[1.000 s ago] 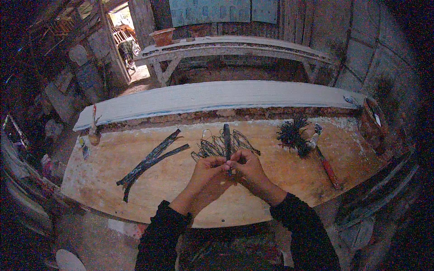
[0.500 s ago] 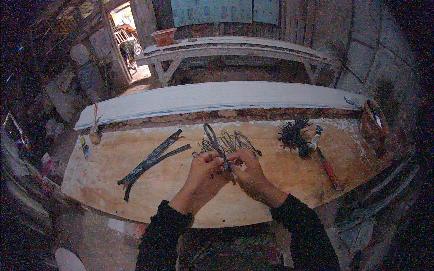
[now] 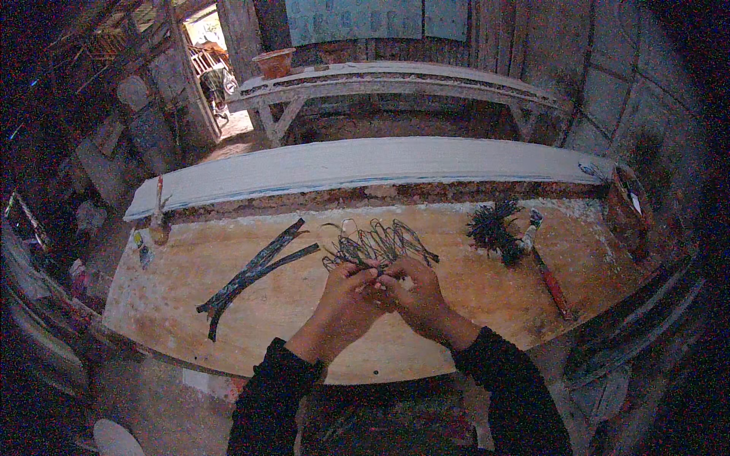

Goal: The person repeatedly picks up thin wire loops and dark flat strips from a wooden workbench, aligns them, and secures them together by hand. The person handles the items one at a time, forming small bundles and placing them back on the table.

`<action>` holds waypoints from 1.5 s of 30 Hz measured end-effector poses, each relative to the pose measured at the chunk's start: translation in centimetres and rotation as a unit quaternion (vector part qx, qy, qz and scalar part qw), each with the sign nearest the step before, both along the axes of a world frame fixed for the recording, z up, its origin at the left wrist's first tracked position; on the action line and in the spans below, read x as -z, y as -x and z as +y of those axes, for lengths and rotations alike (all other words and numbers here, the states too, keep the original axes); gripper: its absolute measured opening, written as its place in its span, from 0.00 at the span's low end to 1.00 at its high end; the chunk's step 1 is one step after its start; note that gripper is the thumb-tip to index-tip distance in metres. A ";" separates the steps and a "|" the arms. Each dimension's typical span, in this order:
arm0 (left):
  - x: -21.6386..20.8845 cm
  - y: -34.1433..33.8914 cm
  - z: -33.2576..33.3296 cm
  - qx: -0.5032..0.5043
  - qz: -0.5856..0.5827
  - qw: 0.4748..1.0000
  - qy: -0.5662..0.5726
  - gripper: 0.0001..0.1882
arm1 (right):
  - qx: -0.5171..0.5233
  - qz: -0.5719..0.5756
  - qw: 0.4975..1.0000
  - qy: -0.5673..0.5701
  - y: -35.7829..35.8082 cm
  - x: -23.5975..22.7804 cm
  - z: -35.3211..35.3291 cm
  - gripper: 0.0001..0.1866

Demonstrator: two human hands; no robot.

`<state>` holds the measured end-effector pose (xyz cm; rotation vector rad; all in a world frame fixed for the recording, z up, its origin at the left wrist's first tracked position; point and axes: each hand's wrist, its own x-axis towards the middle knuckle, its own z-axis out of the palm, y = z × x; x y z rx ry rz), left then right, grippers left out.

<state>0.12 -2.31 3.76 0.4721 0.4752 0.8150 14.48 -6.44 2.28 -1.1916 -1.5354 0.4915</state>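
Observation:
My left hand [image 3: 342, 304] and my right hand [image 3: 422, 296] meet over the middle of the wooden board, fingertips pinched together. Between them is a dark, flat strip, now almost wholly covered by the fingers. Just beyond the fingers lies a loose tangle of thin dark strands [image 3: 399, 237], some looped. To the left, several long black flat strips [image 3: 247, 275] rest in a forked bundle. On the right sit a shaggy bundle of short black strips [image 3: 496, 232] and a red-handled tool [image 3: 552, 283], its head pale and smeared.
A long white-coated plank [image 3: 365, 167] runs along the board's far edge. A brush-like tool [image 3: 160, 216] stands at the far left, and a brown pot [image 3: 630, 205] at the far right. Behind is a white-topped bench [image 3: 395, 72] bearing a clay-coloured pot [image 3: 274, 62].
The upright loop of dark strip that rose above my fingers has come down and is mostly out of sight. My hands have drawn closer together; the things on the board lie as before.

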 end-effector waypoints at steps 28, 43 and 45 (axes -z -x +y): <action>4.6 0.5 2.2 -0.041 0.097 0.954 -0.281 0.05 | -0.149 0.403 0.858 0.282 -0.6 1.5 1.2 0.05; 5.8 0.1 3.1 -0.075 0.149 0.961 -0.221 0.08 | -0.280 0.443 0.770 0.364 -1.8 3.3 1.8 0.05; 1.3 -0.2 0.8 -0.037 0.090 0.983 -0.156 0.09 | -0.258 0.452 0.778 0.353 -2.1 3.7 1.7 0.05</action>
